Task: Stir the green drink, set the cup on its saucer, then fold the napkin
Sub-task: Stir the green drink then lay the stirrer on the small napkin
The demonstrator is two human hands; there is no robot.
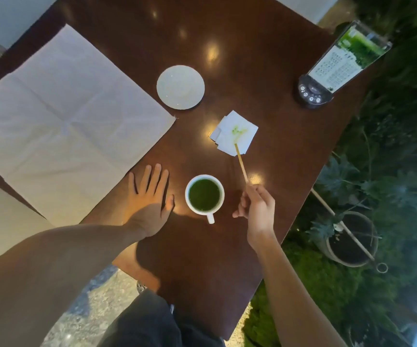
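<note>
Cup [204,195], lower centre: full, rigid ceramic, spill-prone; take by handle. Right hand [257,209] pinches stir stick [241,162]. Left hand [149,196] flat, fingers spread, empty.

Bare forearms [52,266], no sleeves; dark trousers [147,324] below.

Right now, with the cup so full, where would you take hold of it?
By the handle, coming from the near side. It sticks out of the cup toward the person, clear of both hands, and the drink sits close to the rim, so a level grip there seems safest.
</note>
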